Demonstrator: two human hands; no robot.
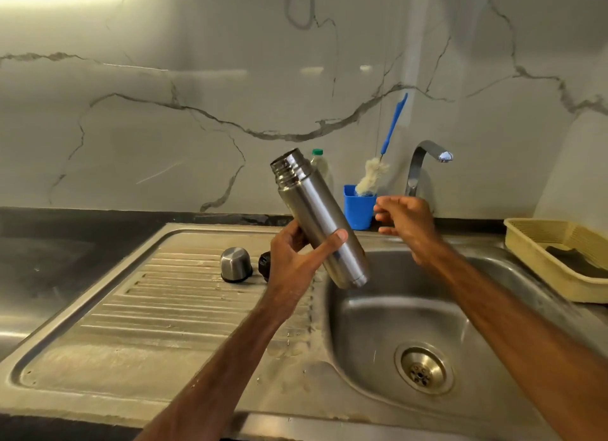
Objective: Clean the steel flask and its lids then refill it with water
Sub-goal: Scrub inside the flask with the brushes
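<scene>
My left hand (297,256) grips the steel flask (316,210) around its lower body and holds it tilted, open mouth up and to the left, over the edge of the sink basin (378,325). The flask's steel cup lid (235,264) stands upside down on the ribbed drainboard (197,309). Beside it the black inner stopper (264,265) is partly hidden behind my left hand. My right hand (406,225) hovers empty with relaxed fingers to the right of the flask, just in front of the blue cup (358,210) holding a bottle brush (371,177).
The tap (424,164) rises behind the basin, with no water running. A clear bottle with a green cap (320,162) stands behind the flask. A yellow plastic tray (556,259) sits on the counter at the right. The drain (424,370) is open.
</scene>
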